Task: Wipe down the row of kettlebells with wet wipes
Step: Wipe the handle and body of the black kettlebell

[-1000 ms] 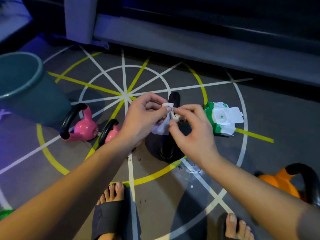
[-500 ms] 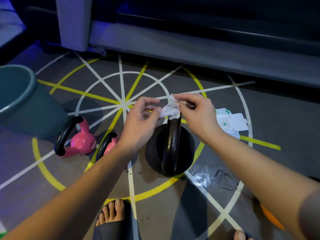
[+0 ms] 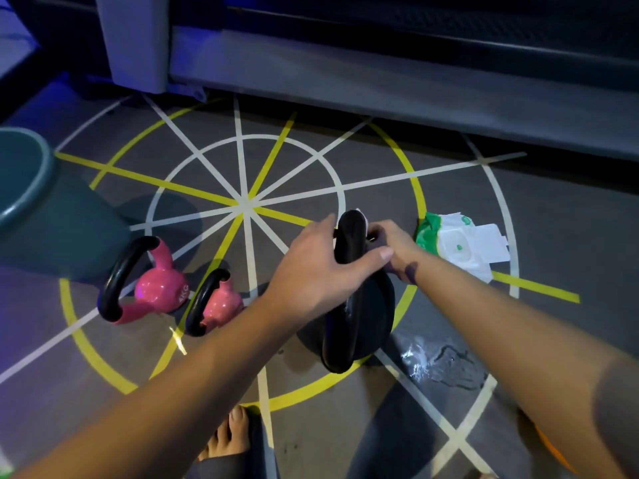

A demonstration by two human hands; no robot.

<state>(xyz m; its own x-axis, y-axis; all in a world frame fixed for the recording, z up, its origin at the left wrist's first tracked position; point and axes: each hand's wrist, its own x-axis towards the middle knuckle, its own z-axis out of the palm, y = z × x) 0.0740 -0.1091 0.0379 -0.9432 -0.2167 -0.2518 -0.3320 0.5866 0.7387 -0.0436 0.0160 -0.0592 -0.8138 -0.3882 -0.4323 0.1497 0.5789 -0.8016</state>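
1. Centrally, black kettlebell point(image 3: 366, 305): upright on the floor point(image 3: 345, 437), handle point(image 3: 340, 340) arched over it and seen nearly end-on.
2. Left hand point(image 3: 314, 271): laid over the upper part of that handle, thumb across the near side, fingers over the far side, gripping it.
3. Right hand point(image 3: 394, 254): against the right side of the same handle, opposite the left hand. Fingers curled in towards the handle, tips hidden behind it.
4. Wet wipe point(image 3: 360, 213): only a small white corner showing at the far top of the black kettlebell's handle, pinched there by the right hand.
5. Edges: grey raised ledge point(image 3: 380, 81) well beyond the black kettlebell, across the whole width. Teal bucket point(image 3: 31, 188) well to its left, cut by the frame edge.
6. Open room: stretch of lined floor between black kettlebell and ledge. Wet patch point(image 3: 446, 368) just beside it on the right, nearer the viewer. Sandalled foot point(image 3: 228, 437) on the viewer's side.
7. Count:
   - Kettlebells plainly seen, three: one black, plus inner pink kettlebell point(image 3: 221, 302) just left of it and outer pink kettlebell point(image 3: 160, 288) further left, both leaning.
   - Wipes pack point(image 3: 460, 247), one: right of the black kettlebell, near but apart.
   - Orange object point(image 3: 553, 451), one: right of it and nearer the viewer, mostly cut off.
   - Bucket, one.
   - Hands, two.
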